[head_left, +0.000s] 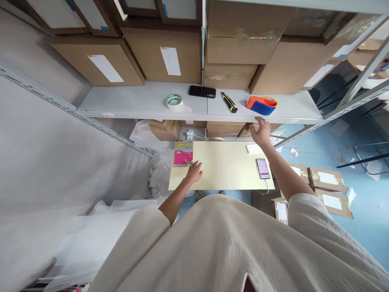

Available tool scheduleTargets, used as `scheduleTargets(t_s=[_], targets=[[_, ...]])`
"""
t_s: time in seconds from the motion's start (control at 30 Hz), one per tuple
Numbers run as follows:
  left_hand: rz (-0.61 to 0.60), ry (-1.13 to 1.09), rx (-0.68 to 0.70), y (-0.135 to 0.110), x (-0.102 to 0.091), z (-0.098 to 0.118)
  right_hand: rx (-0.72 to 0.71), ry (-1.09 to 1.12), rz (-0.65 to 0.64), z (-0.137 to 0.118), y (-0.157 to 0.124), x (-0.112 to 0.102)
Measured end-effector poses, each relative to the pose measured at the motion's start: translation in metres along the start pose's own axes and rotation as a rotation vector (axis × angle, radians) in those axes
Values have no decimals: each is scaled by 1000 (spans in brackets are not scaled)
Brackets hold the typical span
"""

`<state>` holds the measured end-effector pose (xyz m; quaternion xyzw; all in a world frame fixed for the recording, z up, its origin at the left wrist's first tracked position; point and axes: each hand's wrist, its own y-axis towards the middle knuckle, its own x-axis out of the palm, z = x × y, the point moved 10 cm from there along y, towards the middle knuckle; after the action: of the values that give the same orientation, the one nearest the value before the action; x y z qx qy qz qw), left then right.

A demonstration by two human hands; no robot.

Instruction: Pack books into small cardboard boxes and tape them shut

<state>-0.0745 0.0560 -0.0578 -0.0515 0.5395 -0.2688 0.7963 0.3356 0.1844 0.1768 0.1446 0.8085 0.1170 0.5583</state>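
My left hand (194,172) rests at the lower right corner of a pink and grey book (183,154), its fingers stretched out; whether they touch the cover I cannot tell. The book lies at the left end of a pale yellow tabletop (226,164). My right hand (261,132) is raised by the shelf's front edge, fingers apart and curved, holding nothing. Just beyond it sits an orange and blue tape dispenser (261,106) on the grey shelf (133,99). A yellow and black utility knife (229,102), a black phone (202,91) and a roll of tape (175,101) lie further left.
A lit phone (263,168) with a cable and a small white box (254,149) lie on the table's right side. Cardboard boxes (170,54) fill the back of the shelf. Flattened cartons (330,179) lie on the floor at right, and white wrapping sheets (162,170) hang at left.
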Motion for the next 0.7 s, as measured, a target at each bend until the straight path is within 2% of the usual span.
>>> scheduleTargets(t_s=[0.07,0.13,0.23,0.37,0.47,0.53,0.63,0.7], targets=[[14,3,42,-2,0,24,-13,-115,36,13,37,-26],[21,5,61,-5,1,42,-33,-201,9,25,69,-37],[26,11,45,-10,3,58,-26,-223,-33,43,102,-40],[27,5,5,-17,9,68,-66,-182,-62,51,115,-36],[25,13,-1,-19,16,76,-126,-169,-77,44,102,-40],[19,24,4,-18,22,82,-162,-168,-71,38,82,-47],[-1,25,14,-13,32,94,-181,-164,-62,32,36,-55],[-25,20,19,-8,39,103,-157,-133,-81,33,-3,-50]])
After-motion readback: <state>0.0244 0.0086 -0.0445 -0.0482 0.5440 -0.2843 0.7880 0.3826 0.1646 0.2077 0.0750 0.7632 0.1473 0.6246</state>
